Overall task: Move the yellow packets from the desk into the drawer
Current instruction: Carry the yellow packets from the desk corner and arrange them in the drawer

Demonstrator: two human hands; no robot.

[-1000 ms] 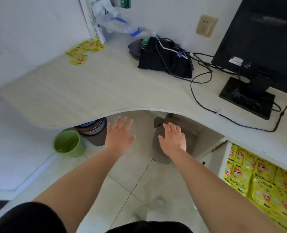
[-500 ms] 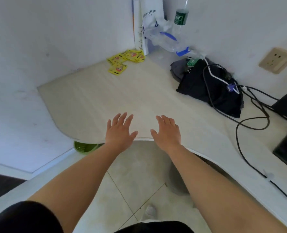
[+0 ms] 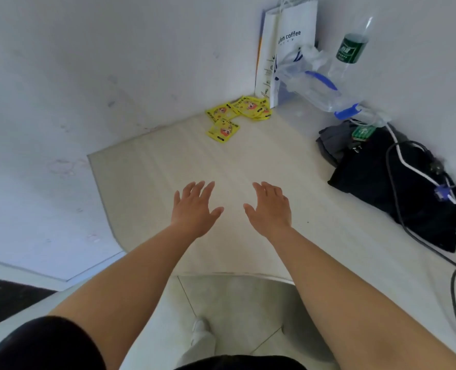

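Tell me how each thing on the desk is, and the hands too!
left hand: open, holding nothing
right hand: open, holding nothing
yellow packets: lying loose on the desk, untouched
paper bag: standing upright
bottle: standing
black bag: lying slumped

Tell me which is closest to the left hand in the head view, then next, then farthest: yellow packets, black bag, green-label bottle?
From the left hand:
1. yellow packets, straight ahead by the wall.
2. black bag, off to the right.
3. green-label bottle, back right against the wall.
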